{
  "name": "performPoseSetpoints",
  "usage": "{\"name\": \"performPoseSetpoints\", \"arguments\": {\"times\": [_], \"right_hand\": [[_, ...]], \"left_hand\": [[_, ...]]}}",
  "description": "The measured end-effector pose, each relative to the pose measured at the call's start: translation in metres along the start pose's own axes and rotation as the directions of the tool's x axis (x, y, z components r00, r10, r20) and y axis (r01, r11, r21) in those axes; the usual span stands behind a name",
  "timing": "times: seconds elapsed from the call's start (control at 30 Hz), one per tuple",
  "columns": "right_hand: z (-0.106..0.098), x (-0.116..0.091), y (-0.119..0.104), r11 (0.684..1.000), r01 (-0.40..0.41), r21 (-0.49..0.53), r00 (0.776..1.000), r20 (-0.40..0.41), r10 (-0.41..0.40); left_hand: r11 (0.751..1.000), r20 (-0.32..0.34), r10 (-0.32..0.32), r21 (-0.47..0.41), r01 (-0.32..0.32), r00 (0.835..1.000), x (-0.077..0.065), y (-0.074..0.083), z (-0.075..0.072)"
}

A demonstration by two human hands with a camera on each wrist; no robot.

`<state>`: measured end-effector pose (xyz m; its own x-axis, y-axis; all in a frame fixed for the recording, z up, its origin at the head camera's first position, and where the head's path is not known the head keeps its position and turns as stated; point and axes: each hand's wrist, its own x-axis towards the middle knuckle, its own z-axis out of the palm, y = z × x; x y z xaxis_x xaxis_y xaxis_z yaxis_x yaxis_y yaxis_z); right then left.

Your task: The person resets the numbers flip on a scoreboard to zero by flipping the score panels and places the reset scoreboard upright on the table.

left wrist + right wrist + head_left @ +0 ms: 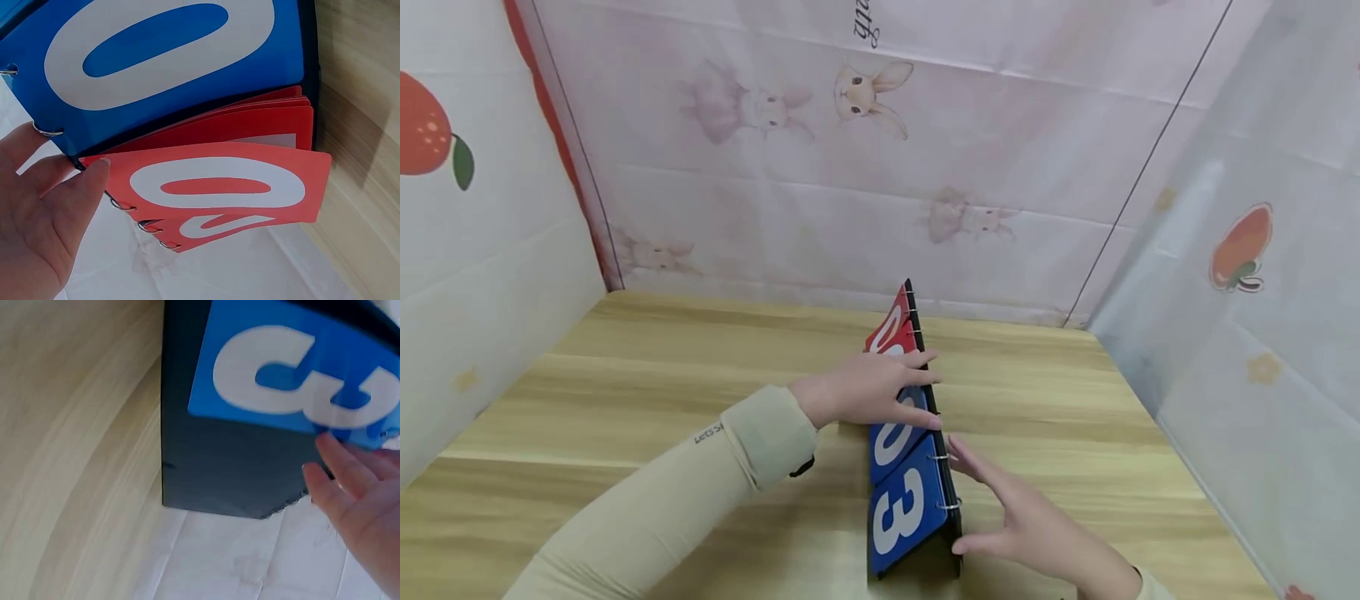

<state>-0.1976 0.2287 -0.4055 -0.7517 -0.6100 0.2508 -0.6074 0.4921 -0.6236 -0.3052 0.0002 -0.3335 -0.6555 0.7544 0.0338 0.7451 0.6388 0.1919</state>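
A tent-shaped black flip scoreboard [951, 521] stands on the wooden table, with ringed number cards along its ridge. Nearest is a blue card with a 3 [902, 510], then a blue 0 [891, 442]; red cards [891, 325] hang at the far end, partly hidden by the left hand. My left hand [880, 387] reaches over the ridge, fingers extended; in the left wrist view one fingertip touches the top corner of a lifted red 0 card [219, 150]. On the opposite side, my right hand [1022, 521] is spread beside the ridge, fingertips right at the edge of a blue 3 card [262, 400].
The wooden table [700, 350] runs to a pale back curtain [760, 208] printed with rabbits. Side curtains [482, 300] with fruit prints border the left and right edges.
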Motion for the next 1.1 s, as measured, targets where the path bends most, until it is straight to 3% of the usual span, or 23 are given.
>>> {"name": "performPoseSetpoints", "arguments": {"times": [0.13, 0.33, 0.47, 0.57, 0.67, 0.7, 0.77, 0.87, 0.93, 1.03, 1.1], "right_hand": [[-0.004, -0.002, 0.006, 0.999, 0.020, -0.031, 1.000, -0.020, -0.021], [-0.008, -0.007, 0.009, 0.997, 0.068, -0.026, 0.997, 0.027, -0.067], [-0.013, -0.013, -0.002, 0.976, 0.097, -0.197, 0.995, 0.007, -0.098], [-0.016, -0.017, -0.019, 0.915, -0.007, -0.403, 0.999, -0.039, -0.010], [-0.017, -0.021, -0.039, 0.813, -0.151, -0.563, 0.988, -0.124, 0.097], [-0.017, -0.023, -0.045, 0.784, -0.184, -0.593, 0.980, -0.168, 0.103], [-0.017, -0.027, -0.054, 0.757, -0.197, -0.623, 0.964, -0.264, 0.033], [-0.015, -0.025, -0.060, 0.774, -0.095, -0.626, 0.899, -0.388, -0.204], [-0.012, -0.017, -0.059, 0.769, 0.060, -0.637, 0.819, -0.410, -0.403], [-0.002, -0.002, -0.061, 0.723, 0.238, -0.648, 0.709, -0.393, -0.585], [0.005, 0.005, -0.064, 0.678, 0.317, -0.663, 0.667, -0.352, -0.657]], "left_hand": [[1.000, 0.003, -0.006, 0.003, 0.006, 1.000, 0.000, 0.000, -0.002], [1.000, 0.010, -0.007, -0.010, 0.007, 1.000, 0.001, 0.000, 0.001], [1.000, 0.007, 0.001, -0.022, -0.001, 1.000, 0.002, 0.001, 0.002], [1.000, 0.005, -0.002, -0.016, 0.002, 1.000, 0.002, 0.001, 0.001], [1.000, -0.002, -0.011, -0.010, 0.011, 1.000, 0.002, 0.003, -0.001], [1.000, 0.001, -0.014, -0.007, 0.014, 1.000, 0.001, 0.003, -0.002], [1.000, 0.010, -0.020, -0.001, 0.020, 1.000, 0.001, 0.005, -0.003], [1.000, 0.008, -0.022, 0.005, 0.022, 1.000, 0.000, 0.006, -0.004], [1.000, 0.011, -0.020, 0.009, 0.020, 1.000, 0.000, 0.007, -0.004], [1.000, 0.006, -0.009, 0.013, 0.009, 1.000, -0.001, 0.006, -0.005], [1.000, 0.003, -0.005, -0.001, 0.005, 1.000, -0.002, 0.006, -0.005]]}}
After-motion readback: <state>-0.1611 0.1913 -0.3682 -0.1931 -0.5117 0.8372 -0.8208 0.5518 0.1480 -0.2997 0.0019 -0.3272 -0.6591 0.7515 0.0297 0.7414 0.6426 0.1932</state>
